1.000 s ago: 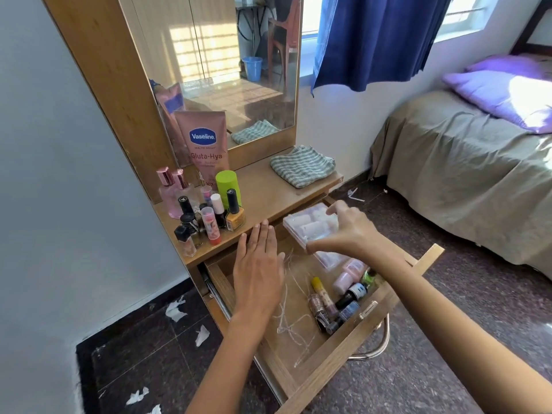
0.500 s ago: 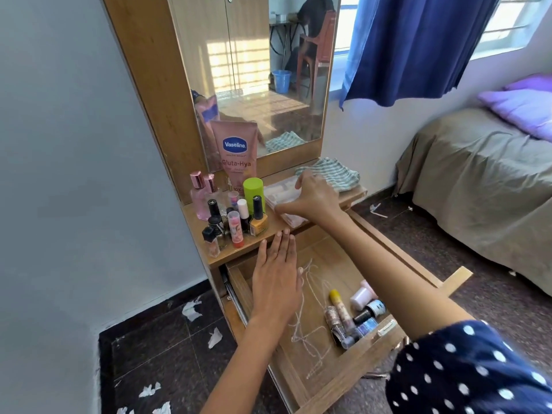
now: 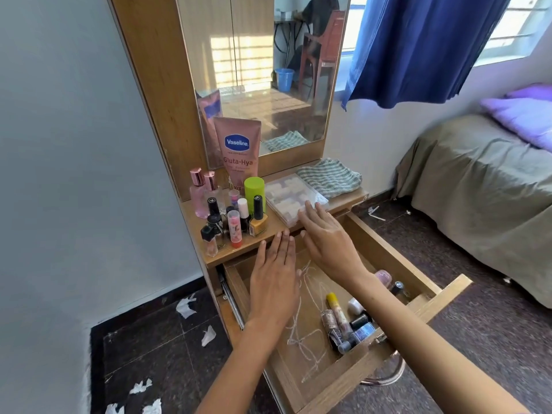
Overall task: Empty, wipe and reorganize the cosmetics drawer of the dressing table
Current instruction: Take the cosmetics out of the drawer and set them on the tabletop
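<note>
On the left of the tabletop (image 3: pixel 343 201) stand small bottles (image 3: pixel 236 222) in front of a pink tube (image 3: pixel 239 150). The left hand (image 3: pixel 273 279) hovers flat, fingers together, holding nothing, over the near left of the open drawer (image 3: pixel 388 252). The right hand (image 3: pixel 325 240), open with fingers spread, touches a clear plastic box (image 3: pixel 291 195) on the tabletop. A folded cloth (image 3: pixel 330 176) lies just right of it. More bottles (image 3: pixel 346 321) and string (image 3: pixel 307 339) lie in the drawer's near right.

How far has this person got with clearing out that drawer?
Partly emptied. Many bottles and the clear plastic case already stand on the tabletop. The right hand is open beside that case and the left hand hovers flat over the drawer. A small cluster of cosmetics remains inside; wiping with the cloth and rearranging are not yet done.
</note>
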